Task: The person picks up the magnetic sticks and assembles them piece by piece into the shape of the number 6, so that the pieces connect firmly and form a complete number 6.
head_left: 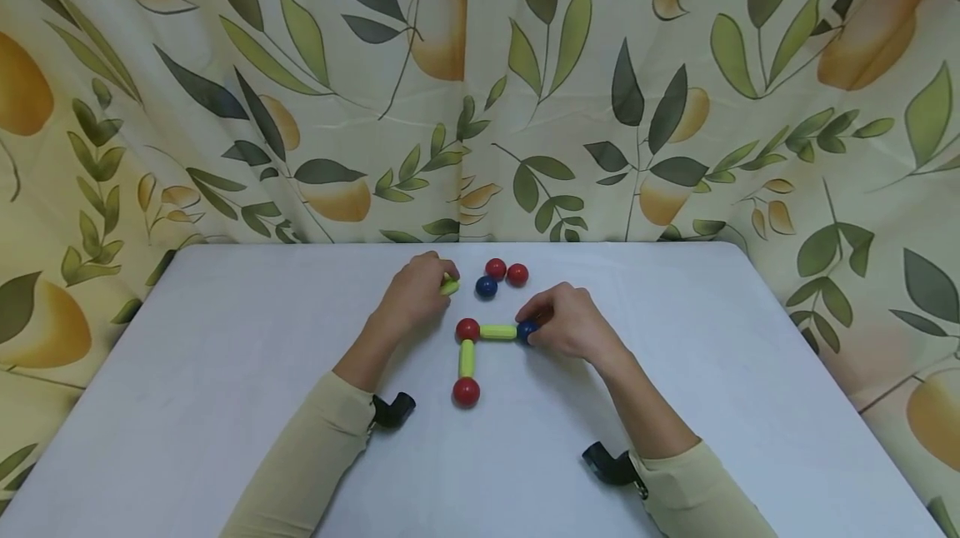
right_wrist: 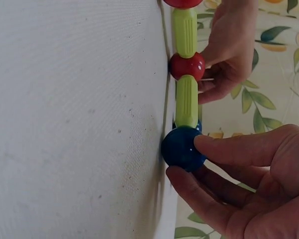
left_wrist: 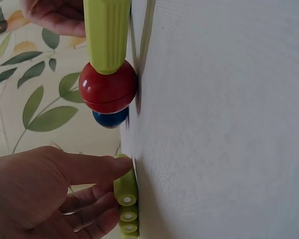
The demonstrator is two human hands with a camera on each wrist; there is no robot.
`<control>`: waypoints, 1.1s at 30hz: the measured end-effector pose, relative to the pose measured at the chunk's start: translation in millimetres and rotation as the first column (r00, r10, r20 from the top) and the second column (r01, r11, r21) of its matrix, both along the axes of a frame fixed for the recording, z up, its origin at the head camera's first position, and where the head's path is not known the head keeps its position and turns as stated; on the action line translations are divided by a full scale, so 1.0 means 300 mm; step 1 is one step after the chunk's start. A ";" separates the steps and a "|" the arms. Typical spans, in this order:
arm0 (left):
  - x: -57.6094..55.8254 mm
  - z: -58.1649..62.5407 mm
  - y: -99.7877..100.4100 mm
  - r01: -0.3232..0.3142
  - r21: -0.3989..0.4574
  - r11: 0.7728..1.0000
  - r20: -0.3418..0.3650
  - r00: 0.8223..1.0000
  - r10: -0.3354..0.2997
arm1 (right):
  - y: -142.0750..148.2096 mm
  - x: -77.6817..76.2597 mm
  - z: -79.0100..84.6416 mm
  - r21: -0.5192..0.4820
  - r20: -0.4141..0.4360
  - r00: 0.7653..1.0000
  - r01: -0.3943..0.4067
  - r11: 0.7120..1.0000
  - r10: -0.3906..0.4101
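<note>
On the table, an L-shaped figure joins balls and light green rods. Its corner is a red ball (head_left: 467,330); one green rod (head_left: 467,359) runs toward the near side to another red ball (head_left: 466,392), a second green rod (head_left: 498,332) runs right to a blue ball (head_left: 527,331). My right hand (head_left: 566,321) pinches that blue ball between thumb and fingers at the rod's end. Farther back on the left, my left hand (head_left: 416,292) holds a loose green rod (left_wrist: 125,185), thumb on its top. More green rods (left_wrist: 128,214) with pale round ends lie beside it, mostly hidden in the head view.
Two loose red balls (head_left: 496,269) and a loose blue ball (head_left: 486,286) sit together behind the figure. A white cloth covers the table (head_left: 247,405). A leaf-and-fruit patterned curtain (head_left: 480,105) hangs along its back edge. Black wrist cameras (head_left: 611,465) stick out from both sleeves.
</note>
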State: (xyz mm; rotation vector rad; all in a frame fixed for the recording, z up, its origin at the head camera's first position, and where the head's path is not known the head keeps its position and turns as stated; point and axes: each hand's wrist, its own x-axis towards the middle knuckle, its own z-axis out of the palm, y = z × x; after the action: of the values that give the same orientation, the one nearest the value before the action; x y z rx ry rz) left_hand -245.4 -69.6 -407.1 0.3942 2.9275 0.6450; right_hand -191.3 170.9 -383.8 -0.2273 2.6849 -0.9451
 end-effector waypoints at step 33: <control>0.062 0.012 0.006 -0.031 0.095 0.995 0.034 0.999 0.028 | -0.002 -0.005 0.000 0.019 0.010 1.000 -0.005 1.000 0.004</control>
State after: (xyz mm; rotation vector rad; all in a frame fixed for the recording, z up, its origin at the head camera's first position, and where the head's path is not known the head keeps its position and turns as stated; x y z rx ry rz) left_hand -226.9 -67.9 -403.5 0.3473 2.8847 0.7905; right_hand -192.9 170.2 -383.8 -0.2240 2.6821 -0.9161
